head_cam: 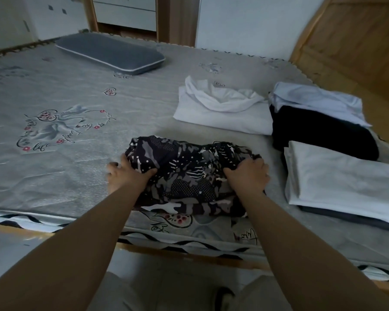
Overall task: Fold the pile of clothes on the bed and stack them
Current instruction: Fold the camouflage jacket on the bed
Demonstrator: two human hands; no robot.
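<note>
Both hands, left hand (124, 173) and right hand (248, 173), grip opposite ends of the patterned garment (184, 176) bunched near the bed's (76, 153) front edge; lifted carelessly, its loose folds could spill open.

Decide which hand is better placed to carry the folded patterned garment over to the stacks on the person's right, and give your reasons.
Probably the right hand. It grips the patterned garment on the side nearer the folded stacks, while the left hand holds the far side and would have to cross over.
</note>
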